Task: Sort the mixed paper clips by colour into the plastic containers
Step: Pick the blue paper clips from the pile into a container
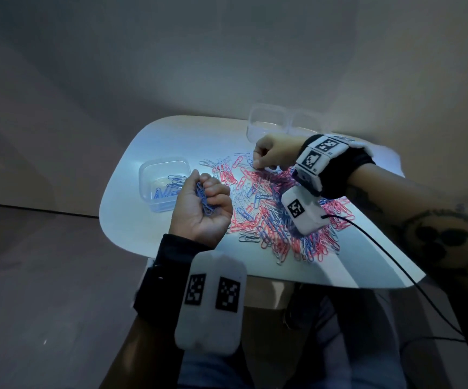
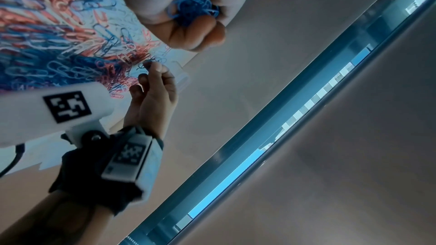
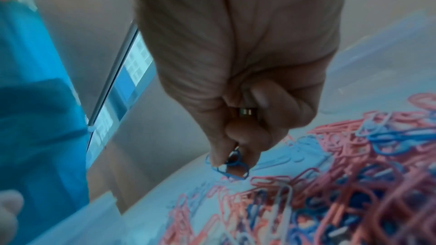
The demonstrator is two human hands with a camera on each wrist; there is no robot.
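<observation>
The mixed paper clips point(image 1: 277, 217), red, blue and white, lie in a loose heap across the middle of the white table point(image 1: 132, 220). At the heap's far edge we see the right hand point(image 1: 272, 157) reaching down, its thumb and forefinger pinching a blue clip point(image 3: 232, 167) that sits against the tabletop; the other fingers are curled in. The left hand point(image 1: 203, 206), palm up at the heap's left edge, is clenched around a bunch of blue clips point(image 1: 203, 199).

Just left of that hand stands a clear plastic container point(image 1: 146, 186) holding only blue clips. Two more clear containers point(image 1: 269, 122) stand side by side at the table's far edge, just beyond the right hand; we cannot tell what they hold.

We read no words or brand names anywhere. The only markings are black-and-white square code tags on the white wrist-camera housings point(image 1: 210, 299) and on the right wristband point(image 1: 321, 154). The right wrist's housing hangs over part of the heap and hides the clips beneath it, and a black cable point(image 1: 395, 259) runs from it across the table's near right corner.
</observation>
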